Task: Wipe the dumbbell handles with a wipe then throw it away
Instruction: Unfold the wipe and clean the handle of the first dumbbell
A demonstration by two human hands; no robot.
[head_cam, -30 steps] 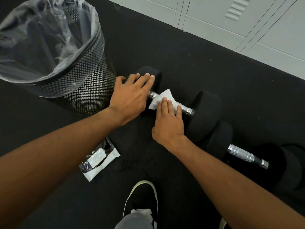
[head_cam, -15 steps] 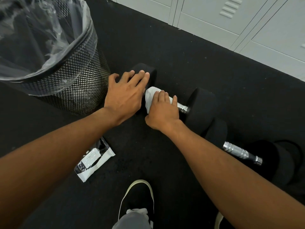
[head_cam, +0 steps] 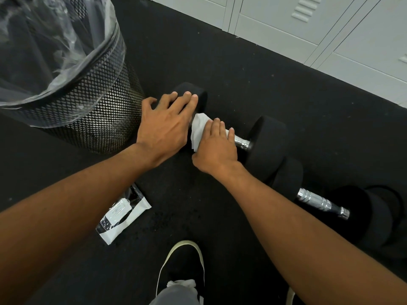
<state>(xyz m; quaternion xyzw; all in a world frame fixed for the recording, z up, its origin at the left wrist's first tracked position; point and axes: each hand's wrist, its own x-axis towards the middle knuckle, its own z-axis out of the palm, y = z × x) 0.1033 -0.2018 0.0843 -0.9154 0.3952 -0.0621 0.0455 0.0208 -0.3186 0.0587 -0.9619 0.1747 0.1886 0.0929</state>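
A black dumbbell with a chrome handle lies on the dark floor beside the bin. My left hand lies flat on its left head, fingers spread. My right hand is curled over the handle, pressing a white wipe around it near the left head. A short piece of bare chrome shows by the right head. A second dumbbell lies just to the right, its handle uncovered.
A black mesh bin with a clear liner stands at the left. A wipes packet lies on the floor under my left forearm. My black shoe is at the bottom. Grey lockers line the back.
My right hand has slid the wipe left along the handle toward the left head and closed more around it. My left hand has stayed on the head.
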